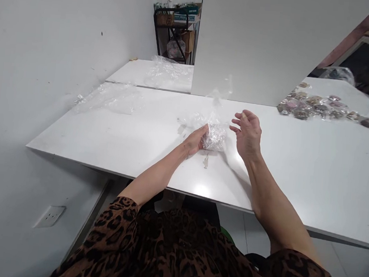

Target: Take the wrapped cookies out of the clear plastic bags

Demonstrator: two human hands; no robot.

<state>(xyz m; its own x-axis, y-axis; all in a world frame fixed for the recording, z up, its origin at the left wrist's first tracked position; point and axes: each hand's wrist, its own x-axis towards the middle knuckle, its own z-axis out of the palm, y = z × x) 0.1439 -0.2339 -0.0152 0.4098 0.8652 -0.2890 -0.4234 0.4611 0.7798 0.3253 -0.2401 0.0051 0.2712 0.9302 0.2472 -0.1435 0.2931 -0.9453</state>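
- 1 white wall (67,35), left side: flat, matte, a few dark specks.
- 1 white tabletop (314,177): smooth, glossy, reflects a bright light spot near the front edge. Dark seam along the back, more white surface beyond.
- 1 white upright panel (246,40): flat, slant-cut right edge, stands behind the work spot.
- 2 short sleeves, brown-and-black leopard-print fabric (114,221), one per arm.
- 1 black metal-framed rack (157,35), back left: boxes and bags on its tiers.
- 2 crumpled sheets of clear plastic film, left: one on the tabletop (113,99), one past the seam (169,74). Thin, wrinkled.
- 1 cluster of small rounded clear-wrapped packets (321,109), right rear: brown and pinkish contents, at least 10; overlap blocks an exact count.
- 2 bare hands. Left hand (194,143) grips the wrapped block by its left side. Right hand (249,134) is raised just right of it, fingers half-curled and parted; can't tell if it pinches film.
- 1 small boxy block in crinkled, shiny clear film (215,138): mid-table, in front of the panel, loose film standing up behind.
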